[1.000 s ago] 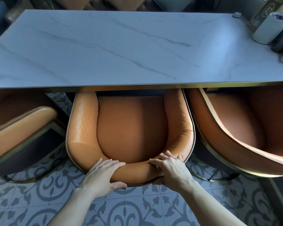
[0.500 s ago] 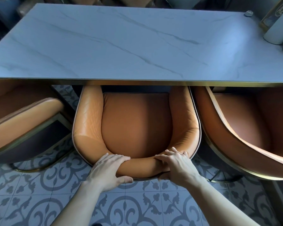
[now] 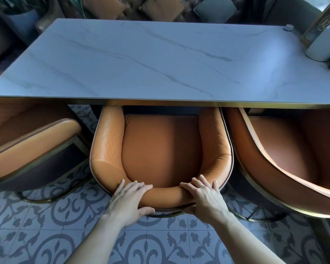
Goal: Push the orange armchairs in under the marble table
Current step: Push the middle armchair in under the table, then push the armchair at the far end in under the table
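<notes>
The white marble table [image 3: 160, 60] with a gold edge fills the upper half of the head view. Three orange armchairs stand along its near side. The middle armchair [image 3: 160, 147] has its arm fronts under the table edge. My left hand [image 3: 129, 200] grips the left part of its curved backrest, fingers over the top and thumb behind. My right hand [image 3: 204, 197] grips the right part of the same backrest. The left armchair [image 3: 32, 141] is turned at an angle. The right armchair [image 3: 286, 155] is also angled, close to the middle one.
A white cylinder [image 3: 324, 44], a gold-framed sign [image 3: 320, 23] and a small round knob [image 3: 288, 27] sit at the table's far right. Cushions [image 3: 160, 7] line a bench behind the table. The floor [image 3: 46, 235] has patterned grey tiles.
The middle armchair has slid forward toward the table with both hands holding its backrest. The view has tilted up, so the far table edge and the bench cushions now show.
</notes>
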`<move>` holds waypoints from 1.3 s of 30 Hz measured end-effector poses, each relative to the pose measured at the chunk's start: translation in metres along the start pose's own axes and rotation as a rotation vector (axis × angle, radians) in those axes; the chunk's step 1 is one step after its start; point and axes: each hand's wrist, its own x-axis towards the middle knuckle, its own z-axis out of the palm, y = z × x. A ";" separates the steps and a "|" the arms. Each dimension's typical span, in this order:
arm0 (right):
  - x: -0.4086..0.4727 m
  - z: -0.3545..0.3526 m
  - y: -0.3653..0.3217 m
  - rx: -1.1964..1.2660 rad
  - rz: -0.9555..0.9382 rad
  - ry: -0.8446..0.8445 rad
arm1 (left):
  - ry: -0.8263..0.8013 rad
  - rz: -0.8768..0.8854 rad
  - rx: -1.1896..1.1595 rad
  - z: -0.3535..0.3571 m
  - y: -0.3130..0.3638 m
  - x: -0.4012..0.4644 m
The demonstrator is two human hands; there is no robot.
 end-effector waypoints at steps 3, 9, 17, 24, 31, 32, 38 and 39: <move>-0.005 -0.002 -0.004 -0.021 -0.007 -0.009 | 0.020 -0.038 -0.016 0.001 0.007 -0.007; -0.016 -0.020 -0.012 -0.001 0.017 -0.082 | -0.048 -0.064 -0.055 -0.020 0.011 -0.026; -0.041 -0.063 -0.045 0.049 0.148 -0.172 | -0.126 -0.070 -0.056 -0.070 -0.007 -0.067; -0.074 -0.098 -0.116 0.099 0.301 -0.189 | -0.108 -0.059 -0.042 -0.105 -0.065 -0.110; -0.080 -0.123 -0.238 0.129 0.324 -0.156 | -0.083 -0.124 -0.110 -0.148 -0.166 -0.176; -0.075 -0.125 -0.259 0.100 0.321 -0.146 | -0.061 -0.133 -0.114 -0.155 -0.183 -0.186; -0.040 -0.127 -0.388 0.017 0.200 -0.095 | 0.121 -0.216 -0.148 -0.186 -0.295 -0.250; -0.034 -0.127 -0.410 0.000 0.170 -0.093 | 0.162 -0.238 -0.155 -0.187 -0.313 -0.261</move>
